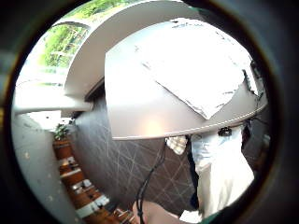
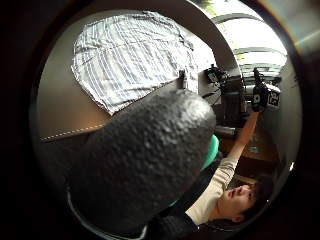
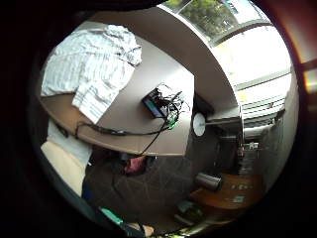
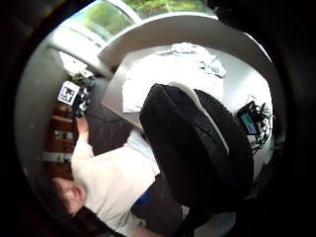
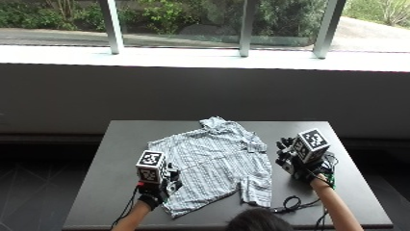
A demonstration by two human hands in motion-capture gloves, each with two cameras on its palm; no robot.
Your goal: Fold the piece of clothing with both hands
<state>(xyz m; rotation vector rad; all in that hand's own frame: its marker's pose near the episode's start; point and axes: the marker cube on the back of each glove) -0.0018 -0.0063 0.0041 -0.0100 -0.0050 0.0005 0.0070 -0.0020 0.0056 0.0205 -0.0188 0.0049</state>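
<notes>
We see the striped shirt [image 5: 214,166] lying mostly flat at the middle of the dark table [image 5: 96,192], collar far, one sleeve flopped near-right. Left hand [image 5: 160,185] sits over the near-left hem; grip we cannot tell. Right hand [image 5: 298,161] hovers right of the shirt, fingers spread, holding nothing. Risk, we judge: a one-sided pull skews the fold or bunches that sleeve.

We see both forearms reaching forward, well apart. Left hand [image 5: 158,185] raised, holding nothing. Right hand [image 5: 296,160] raised higher, fingers spread, holding nothing. Neither grip closed on anything.
</notes>
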